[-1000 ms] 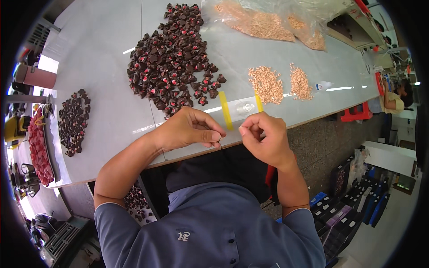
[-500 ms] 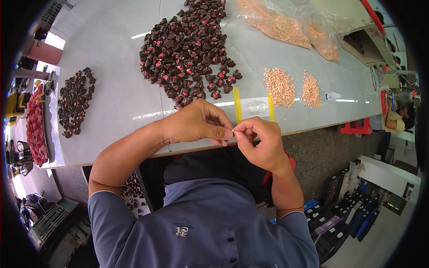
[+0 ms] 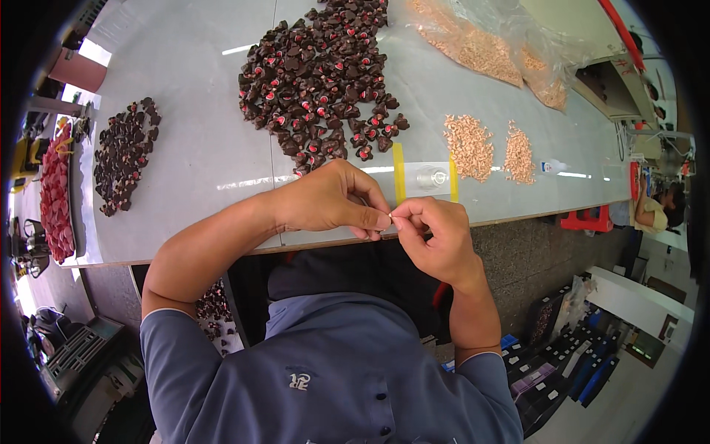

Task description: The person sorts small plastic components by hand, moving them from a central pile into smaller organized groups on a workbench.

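Pale and tiny, a part [image 3: 392, 219] sits pinched between the meeting fingertips of the left hand [image 3: 329, 200] and right hand [image 3: 436, 237] at the table's near edge [image 3: 222, 255], apparently mid-fitting, needing steady fine alignment.

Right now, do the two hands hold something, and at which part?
The left hand and right hand pinch one tiny pale piece between their fingertips at the table edge. It is too small to tell which part.

Dark brown pieces [image 3: 318, 74] with red centres
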The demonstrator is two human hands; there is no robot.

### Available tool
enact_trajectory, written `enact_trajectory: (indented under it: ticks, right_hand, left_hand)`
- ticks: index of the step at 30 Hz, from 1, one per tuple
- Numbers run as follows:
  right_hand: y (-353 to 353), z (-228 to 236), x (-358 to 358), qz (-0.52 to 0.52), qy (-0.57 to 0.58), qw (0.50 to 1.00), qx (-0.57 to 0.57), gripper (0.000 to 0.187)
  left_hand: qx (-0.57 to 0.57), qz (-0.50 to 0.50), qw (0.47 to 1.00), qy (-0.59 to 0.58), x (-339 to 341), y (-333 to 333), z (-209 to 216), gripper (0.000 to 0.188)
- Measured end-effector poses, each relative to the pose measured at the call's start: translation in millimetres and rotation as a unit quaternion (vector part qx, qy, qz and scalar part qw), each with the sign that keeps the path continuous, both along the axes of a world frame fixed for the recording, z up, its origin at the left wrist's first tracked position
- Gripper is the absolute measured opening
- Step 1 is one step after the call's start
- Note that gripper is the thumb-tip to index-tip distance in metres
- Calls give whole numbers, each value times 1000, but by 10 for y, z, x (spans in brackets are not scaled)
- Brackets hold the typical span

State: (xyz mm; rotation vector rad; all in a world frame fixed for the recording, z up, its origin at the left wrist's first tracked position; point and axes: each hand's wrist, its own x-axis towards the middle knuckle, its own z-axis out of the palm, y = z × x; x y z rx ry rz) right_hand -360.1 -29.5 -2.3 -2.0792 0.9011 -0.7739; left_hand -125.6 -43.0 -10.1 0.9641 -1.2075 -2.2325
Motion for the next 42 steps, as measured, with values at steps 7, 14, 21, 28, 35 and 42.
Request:
enact_trajectory:
  ticks: [7,14,21,28,35,42]
  right_hand:
    - [-99,183,-58,-2,36,997,-63,14]
    - [-382,432,-294,-21,239,935,-260,17]
    - [-439,391,-311,5,294,913,-282,15]
    - [-438,369,-284,4,295,913,-281,15]
    - [-179,320,-108,-40,97,987,-122,15]
    - [-52,222,75,-27,76,991,-110,15]
  left_hand:
    - [8,1,1000,6,0,3,-26,23]
    - [-4,3,1000,-1,5,16,-36,25]
    - [8,29,999,20,-9,15,-53,27]
    - [5,34,999,30,-1,11,-90,22]
    - [25,37,998,41,14,-15,-85,24]
    - [29,42,998,38,20,-3,-71,25]
